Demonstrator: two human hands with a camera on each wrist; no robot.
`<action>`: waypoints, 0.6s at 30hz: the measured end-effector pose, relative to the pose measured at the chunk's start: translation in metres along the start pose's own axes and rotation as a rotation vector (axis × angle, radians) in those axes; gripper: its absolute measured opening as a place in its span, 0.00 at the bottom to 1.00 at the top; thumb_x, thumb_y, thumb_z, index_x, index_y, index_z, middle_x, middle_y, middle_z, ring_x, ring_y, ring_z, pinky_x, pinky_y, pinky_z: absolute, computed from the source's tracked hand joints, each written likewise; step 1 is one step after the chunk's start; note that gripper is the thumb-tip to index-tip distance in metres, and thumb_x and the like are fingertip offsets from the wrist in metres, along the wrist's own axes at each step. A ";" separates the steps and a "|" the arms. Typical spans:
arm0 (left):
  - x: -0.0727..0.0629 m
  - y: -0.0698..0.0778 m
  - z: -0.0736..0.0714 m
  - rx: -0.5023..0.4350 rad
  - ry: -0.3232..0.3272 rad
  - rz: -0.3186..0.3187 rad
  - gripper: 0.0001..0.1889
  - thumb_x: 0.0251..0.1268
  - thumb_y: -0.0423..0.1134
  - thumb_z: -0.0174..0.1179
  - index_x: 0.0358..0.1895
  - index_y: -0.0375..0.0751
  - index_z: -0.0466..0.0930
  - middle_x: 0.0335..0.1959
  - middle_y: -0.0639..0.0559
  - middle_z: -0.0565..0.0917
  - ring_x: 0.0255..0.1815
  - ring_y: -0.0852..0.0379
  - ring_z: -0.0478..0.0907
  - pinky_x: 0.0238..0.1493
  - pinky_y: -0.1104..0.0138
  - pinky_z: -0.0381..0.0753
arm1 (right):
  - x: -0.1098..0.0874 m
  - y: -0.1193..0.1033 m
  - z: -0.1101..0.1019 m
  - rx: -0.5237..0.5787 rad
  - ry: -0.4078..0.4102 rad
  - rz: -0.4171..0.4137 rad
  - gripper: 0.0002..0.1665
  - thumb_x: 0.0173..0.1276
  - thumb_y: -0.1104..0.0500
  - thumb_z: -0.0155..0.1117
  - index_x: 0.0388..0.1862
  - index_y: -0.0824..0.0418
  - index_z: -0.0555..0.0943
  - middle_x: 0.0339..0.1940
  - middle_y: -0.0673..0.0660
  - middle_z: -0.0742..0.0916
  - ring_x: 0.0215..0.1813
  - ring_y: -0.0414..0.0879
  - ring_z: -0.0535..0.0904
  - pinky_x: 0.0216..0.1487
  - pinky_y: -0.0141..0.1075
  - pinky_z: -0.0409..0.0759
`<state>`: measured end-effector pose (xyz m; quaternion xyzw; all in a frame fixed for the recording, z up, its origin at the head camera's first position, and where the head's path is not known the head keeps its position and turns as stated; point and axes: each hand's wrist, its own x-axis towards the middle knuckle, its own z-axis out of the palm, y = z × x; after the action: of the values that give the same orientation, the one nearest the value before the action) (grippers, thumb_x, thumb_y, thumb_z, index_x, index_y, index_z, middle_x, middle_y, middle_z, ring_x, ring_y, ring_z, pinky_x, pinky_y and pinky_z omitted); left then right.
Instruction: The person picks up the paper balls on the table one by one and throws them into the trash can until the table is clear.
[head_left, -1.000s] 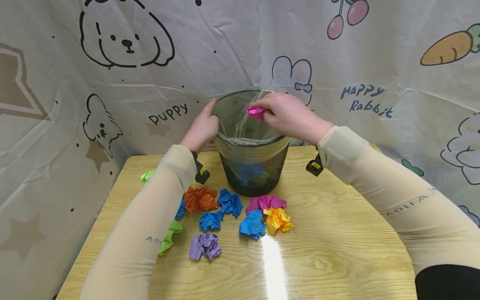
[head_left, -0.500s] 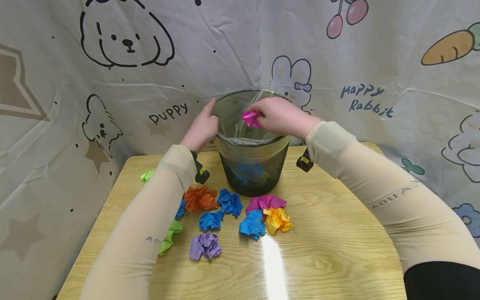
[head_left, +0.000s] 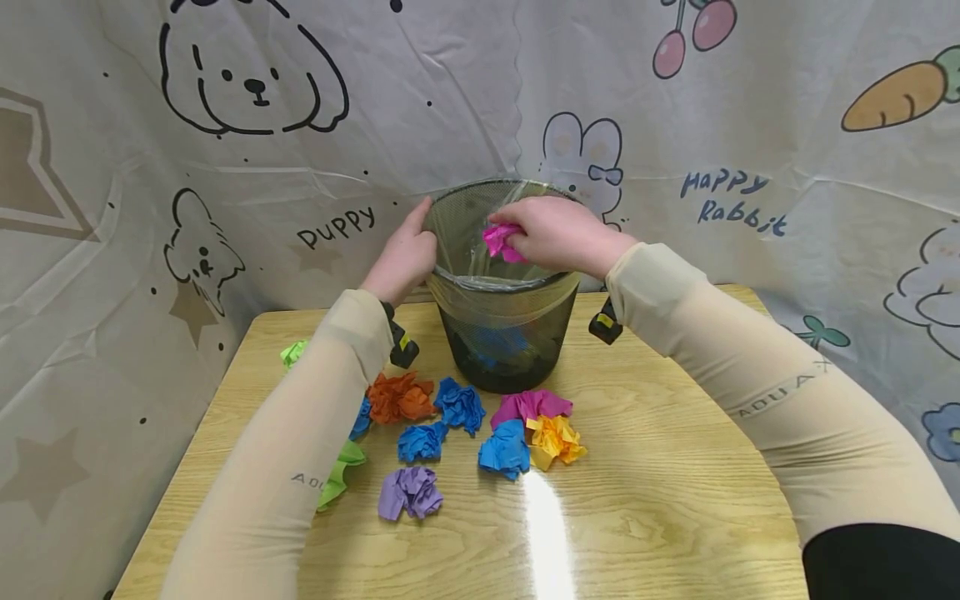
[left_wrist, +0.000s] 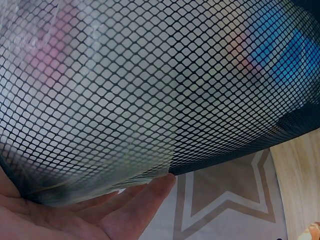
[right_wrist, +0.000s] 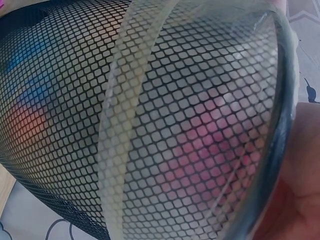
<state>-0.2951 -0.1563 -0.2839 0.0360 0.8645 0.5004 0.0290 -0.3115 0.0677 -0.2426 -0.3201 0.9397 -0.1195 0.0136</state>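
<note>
A black mesh wastebasket (head_left: pixel 517 325) with a clear plastic liner folded over its rim stands on the table. My left hand (head_left: pixel 405 254) grips the rim at its left side, thumb on top; in the left wrist view the fingers (left_wrist: pixel 145 207) lie against the outer mesh. Over the basket's mouth, my right hand (head_left: pixel 558 233) pinches a crumpled ball of bright pink paper (head_left: pixel 504 242). That pink shows blurred through the mesh in the right wrist view. Crumpled blue paper (left_wrist: pixel 287 47) is visible inside, low in the basket.
Several crumpled paper balls lie before the basket: orange (head_left: pixel 401 397), blue (head_left: pixel 460 406), magenta (head_left: pixel 531 405), yellow (head_left: pixel 557 442), purple (head_left: pixel 411 493) and green (head_left: pixel 345 471), the last partly behind the left sleeve. A printed curtain (head_left: pixel 450 100) hangs behind the wooden table (head_left: pixel 660 500).
My right hand has moved a little left and down over the basket's mouth with the pink paper ball. The left hand keeps its place on the rim.
</note>
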 end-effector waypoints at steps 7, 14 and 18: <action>0.001 -0.001 0.000 0.005 0.001 0.004 0.35 0.78 0.33 0.29 0.85 0.52 0.38 0.85 0.53 0.42 0.76 0.52 0.56 0.26 0.67 0.67 | -0.002 0.000 0.000 0.004 -0.009 0.037 0.32 0.80 0.49 0.55 0.80 0.53 0.67 0.64 0.56 0.84 0.55 0.50 0.82 0.62 0.48 0.75; 0.001 -0.001 0.001 -0.001 0.008 0.006 0.35 0.78 0.33 0.29 0.85 0.51 0.38 0.85 0.52 0.43 0.64 0.47 0.66 0.25 0.67 0.67 | -0.005 0.001 -0.001 -0.053 0.030 0.028 0.34 0.81 0.39 0.51 0.79 0.51 0.69 0.73 0.53 0.77 0.71 0.55 0.73 0.69 0.55 0.68; 0.001 -0.001 0.001 0.005 0.003 0.001 0.35 0.78 0.34 0.29 0.85 0.52 0.37 0.85 0.53 0.43 0.67 0.48 0.65 0.25 0.67 0.67 | -0.009 0.003 -0.001 -0.070 0.051 0.021 0.36 0.80 0.35 0.48 0.79 0.50 0.69 0.74 0.54 0.77 0.73 0.59 0.70 0.70 0.60 0.64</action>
<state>-0.2961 -0.1565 -0.2854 0.0357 0.8657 0.4984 0.0274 -0.3062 0.0753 -0.2422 -0.3073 0.9467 -0.0944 -0.0205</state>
